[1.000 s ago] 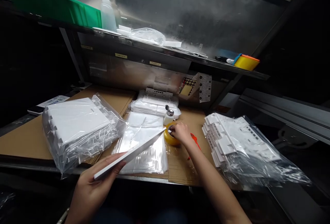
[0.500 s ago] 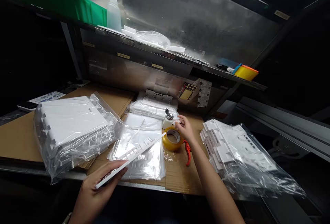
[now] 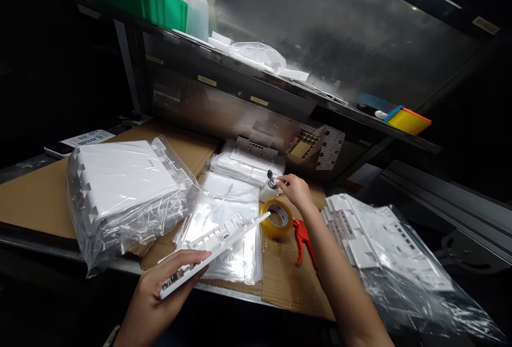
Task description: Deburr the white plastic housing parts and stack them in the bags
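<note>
A thin white plastic panel (image 3: 218, 243) is gripped by its near end in my left hand (image 3: 172, 277), tilted up over a stack of clear plastic bags (image 3: 240, 198). My right hand (image 3: 296, 190) is at a small white bottle (image 3: 268, 192) with a metal top, its fingers pinched together by the top; what they hold, if anything, is too small to make out. In front of the bottle lies a roll of yellow tape (image 3: 277, 219), and a red-handled tool (image 3: 302, 237) rests beside it, partly behind my right forearm.
Bagged white panels (image 3: 124, 176) lie at left on cardboard (image 3: 36, 203), and more bagged panels (image 3: 372, 230) at right. White parts (image 3: 248, 163) are stacked at the back. Above runs a metal shelf (image 3: 240, 70) with a green bin (image 3: 156, 3), a squeeze bottle (image 3: 198, 14) and yellow tape (image 3: 408, 120).
The camera view has shifted, moving the scene rightward. My right hand has come closer to the bottle's top, and the panel in my left hand shows more of its inner face.
</note>
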`<state>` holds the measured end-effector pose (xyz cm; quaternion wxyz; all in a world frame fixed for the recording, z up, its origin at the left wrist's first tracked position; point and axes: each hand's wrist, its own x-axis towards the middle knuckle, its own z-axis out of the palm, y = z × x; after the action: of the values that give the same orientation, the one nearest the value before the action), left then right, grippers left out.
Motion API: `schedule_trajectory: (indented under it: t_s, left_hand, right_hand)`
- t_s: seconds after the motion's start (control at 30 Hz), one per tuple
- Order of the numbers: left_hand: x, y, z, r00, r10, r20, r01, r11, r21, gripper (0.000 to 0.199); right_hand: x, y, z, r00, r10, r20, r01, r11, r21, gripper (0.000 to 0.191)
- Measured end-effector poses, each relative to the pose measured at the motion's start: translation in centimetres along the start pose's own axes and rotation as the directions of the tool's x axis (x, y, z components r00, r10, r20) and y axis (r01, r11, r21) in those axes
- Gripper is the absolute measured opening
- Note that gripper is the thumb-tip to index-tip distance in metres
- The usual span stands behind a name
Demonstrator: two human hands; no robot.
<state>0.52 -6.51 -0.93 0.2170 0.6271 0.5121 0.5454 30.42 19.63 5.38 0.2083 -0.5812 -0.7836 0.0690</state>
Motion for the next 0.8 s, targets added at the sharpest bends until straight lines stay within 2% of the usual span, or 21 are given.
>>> schedule_trajectory:
  t_s: [0.17,0.33,0.5,0.6,0.7,0.8]
  left_hand:
    - [-0.1,0.0,0.5,0.997,0.056,-0.051,-0.055,0.998,0.02,0.017]
    - [0.3,0.7,0.8,0.981,0.167,-0.102,-0.161,0.985,0.065,0.021]
    - [1.2,1.9,0.6,0.977,0.151,-0.15,-0.145,0.988,0.053,0.02]
    - [1.7,2.5,0.4,0.975,0.137,-0.176,-0.131,0.99,0.048,0.018]
    - [1.8,2.9,0.3,0.973,0.134,-0.185,-0.126,0.99,0.056,0.018]
    - [1.7,3.2,0.1,0.976,0.153,-0.155,-0.144,0.987,0.065,0.019]
  right_hand:
    - [1.2,-1.2,-1.4,0.997,-0.057,0.052,0.064,0.987,-0.146,0.015]
    - [1.4,-1.5,-1.2,0.993,-0.08,0.091,0.097,0.976,-0.193,0.011]
    - [1.4,-1.3,-0.6,0.996,-0.084,0.04,0.09,0.982,-0.168,0.011]
    - [1.1,-1.7,-1.0,0.997,-0.076,-0.03,0.072,0.992,-0.1,0.013]
    - [-1.2,-3.8,-2.5,0.983,-0.08,-0.164,0.083,0.997,0.008,0.015]
    - [-5.8,-7.4,-4.2,0.954,-0.155,-0.257,0.193,0.973,0.128,0.023]
